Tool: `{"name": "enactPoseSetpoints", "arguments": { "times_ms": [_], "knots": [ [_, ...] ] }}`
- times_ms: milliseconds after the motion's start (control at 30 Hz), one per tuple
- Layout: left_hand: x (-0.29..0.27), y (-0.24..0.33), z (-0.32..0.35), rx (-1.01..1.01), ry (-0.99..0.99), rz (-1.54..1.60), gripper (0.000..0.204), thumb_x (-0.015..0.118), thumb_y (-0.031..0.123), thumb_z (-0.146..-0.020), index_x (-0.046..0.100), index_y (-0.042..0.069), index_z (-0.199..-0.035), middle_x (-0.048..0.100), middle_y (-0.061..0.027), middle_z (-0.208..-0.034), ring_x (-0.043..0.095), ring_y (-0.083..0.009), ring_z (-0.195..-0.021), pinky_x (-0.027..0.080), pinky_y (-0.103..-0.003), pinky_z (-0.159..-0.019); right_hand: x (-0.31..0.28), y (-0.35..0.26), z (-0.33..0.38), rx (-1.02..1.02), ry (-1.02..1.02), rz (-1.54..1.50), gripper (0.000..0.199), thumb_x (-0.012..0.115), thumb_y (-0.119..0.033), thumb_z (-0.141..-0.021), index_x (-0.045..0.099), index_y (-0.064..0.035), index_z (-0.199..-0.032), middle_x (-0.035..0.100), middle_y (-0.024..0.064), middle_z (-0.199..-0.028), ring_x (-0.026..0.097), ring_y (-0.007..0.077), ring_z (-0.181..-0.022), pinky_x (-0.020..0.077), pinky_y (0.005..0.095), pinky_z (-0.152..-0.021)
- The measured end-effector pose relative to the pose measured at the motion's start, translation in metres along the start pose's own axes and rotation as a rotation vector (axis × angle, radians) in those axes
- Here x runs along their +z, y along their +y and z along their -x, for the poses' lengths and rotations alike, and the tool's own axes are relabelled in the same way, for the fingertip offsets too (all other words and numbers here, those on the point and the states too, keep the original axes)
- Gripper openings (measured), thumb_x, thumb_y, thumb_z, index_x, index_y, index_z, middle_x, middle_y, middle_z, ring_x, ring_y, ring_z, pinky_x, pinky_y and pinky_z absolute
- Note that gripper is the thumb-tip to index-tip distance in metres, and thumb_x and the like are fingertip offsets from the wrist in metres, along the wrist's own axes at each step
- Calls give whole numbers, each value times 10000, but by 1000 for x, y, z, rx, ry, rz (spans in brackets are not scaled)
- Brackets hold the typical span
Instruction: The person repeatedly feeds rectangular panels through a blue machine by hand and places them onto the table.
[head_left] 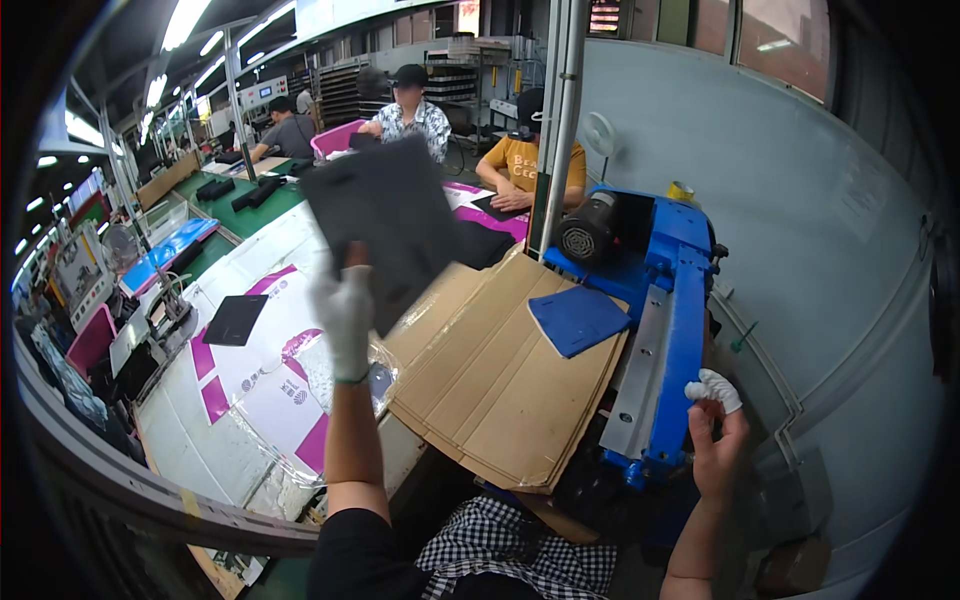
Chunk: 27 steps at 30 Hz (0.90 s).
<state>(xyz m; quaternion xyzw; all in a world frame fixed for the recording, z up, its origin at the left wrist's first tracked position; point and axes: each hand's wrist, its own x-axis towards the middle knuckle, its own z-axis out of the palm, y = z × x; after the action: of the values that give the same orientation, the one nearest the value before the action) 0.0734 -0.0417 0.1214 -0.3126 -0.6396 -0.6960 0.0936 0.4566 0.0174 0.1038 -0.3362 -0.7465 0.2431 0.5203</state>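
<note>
My left hand point(345, 318), in a white glove, is raised over the left side of the cardboard and grips a flat black panel point(385, 225) by its lower left part. The panel is tilted, blurred by motion, and shows small slots. My right hand point(716, 432) is beside the near end of a blue machine point(676, 345). White covers sit on some of its fingers, which are loosely bent and apart from the thumb, with nothing visible between them. A blue panel point(578, 320) lies on the stacked cardboard sheets point(490, 370) between me and the machine.
Left of the cardboard is a white work table point(190, 410) with another black panel point(236, 320) and purple-and-white printed sheets point(290, 410) on it. A metal post point(557, 130) rises behind the cardboard. The machine's dark motor point(590, 228) is near it. Several people work at tables farther back.
</note>
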Motion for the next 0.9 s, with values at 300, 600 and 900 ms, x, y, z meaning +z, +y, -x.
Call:
{"name": "enactPoseSetpoints", "arguments": {
  "times_ms": [300, 600, 900],
  "knots": [
    [34, -61, -204, 308, -162, -1360, 323, 585, 358, -778, 624, 47, -854, 610, -72, -692, 569, -201, -569, 466, -340, -510, 5, 3, 0, -31, 51, -53, 329, 602, -79, -806, 536, -9, -1120, 631, 40, -770, 459, 70, -544, 386, 169, -528],
    [156, -133, 109, -264, -1827, -359, 343, 477, 354, -873, 605, 43, -936, 623, -125, -818, 607, -193, -732, 510, -271, -639, 1, 1, 9, 138, -9, -58, 323, 580, -111, -844, 524, -5, -1144, 605, 24, -622, 441, 46, -465, 335, 145, -438],
    [140, -151, 236, -334, -818, 2, 344, 449, 352, -869, 538, 21, -837, 584, -96, -707, 557, -237, -645, 444, -339, -621, 9, 2, 13, 66, 122, -48, 338, 566, -147, -864, 512, 9, -1159, 565, 12, -541, 401, 36, -410, 331, 151, -410]
  ]
}}
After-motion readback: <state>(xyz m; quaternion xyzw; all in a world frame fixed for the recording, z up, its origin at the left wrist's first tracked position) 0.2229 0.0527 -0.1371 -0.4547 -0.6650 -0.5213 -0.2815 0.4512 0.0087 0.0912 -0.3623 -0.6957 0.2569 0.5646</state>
